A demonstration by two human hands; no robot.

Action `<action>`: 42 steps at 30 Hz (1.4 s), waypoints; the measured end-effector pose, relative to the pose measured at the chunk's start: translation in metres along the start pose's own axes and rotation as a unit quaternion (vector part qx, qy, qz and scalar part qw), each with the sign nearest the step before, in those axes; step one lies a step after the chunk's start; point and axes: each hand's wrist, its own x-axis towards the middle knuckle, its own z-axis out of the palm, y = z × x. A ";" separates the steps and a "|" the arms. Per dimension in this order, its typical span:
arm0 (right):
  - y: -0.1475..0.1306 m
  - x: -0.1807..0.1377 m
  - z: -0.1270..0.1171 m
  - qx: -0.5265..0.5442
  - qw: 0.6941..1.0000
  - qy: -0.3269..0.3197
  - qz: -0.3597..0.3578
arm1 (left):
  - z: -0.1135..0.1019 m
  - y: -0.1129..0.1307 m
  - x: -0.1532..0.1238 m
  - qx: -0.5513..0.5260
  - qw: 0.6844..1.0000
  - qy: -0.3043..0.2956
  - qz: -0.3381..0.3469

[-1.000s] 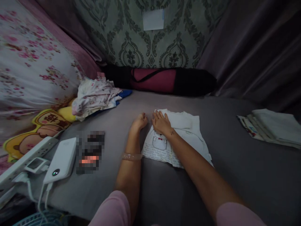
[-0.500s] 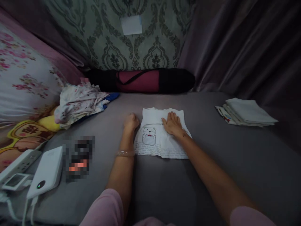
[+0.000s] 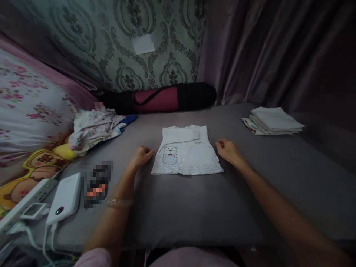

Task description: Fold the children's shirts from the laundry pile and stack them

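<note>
A small white garment (image 3: 185, 154) with a bear print lies flat and partly folded on the grey bed sheet (image 3: 194, 207). My left hand (image 3: 142, 155) rests just left of its edge, fingers curled loosely, holding nothing. My right hand (image 3: 227, 150) sits just right of the garment's right edge, fingers bent downward, apart from the cloth. Neither hand touches the garment as far as I can see.
A stack of folded white clothes (image 3: 272, 120) lies at the right. A crumpled floral heap (image 3: 94, 126) sits at the left beside a floral pillow (image 3: 27, 111). A dark rolled bag (image 3: 161, 98) lies against the wall. A white power bank (image 3: 64, 198) and power strip (image 3: 25, 202) lie near left.
My right hand has slid off the garment to its right side. My left hand has drawn back toward me and to the left. The garment now lies smoothed flat.
</note>
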 end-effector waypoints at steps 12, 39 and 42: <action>0.008 -0.057 -0.003 0.167 0.974 -0.152 -0.025 | 0.017 0.007 -0.064 -0.208 0.974 -0.087 0.004; 0.006 -0.002 -0.024 0.293 0.937 -0.156 -0.109 | -0.024 0.016 -0.002 -0.333 0.935 -0.059 0.105; -0.001 0.029 -0.021 0.344 0.927 -0.119 -0.086 | -0.023 0.021 0.031 -0.407 0.909 -0.029 0.088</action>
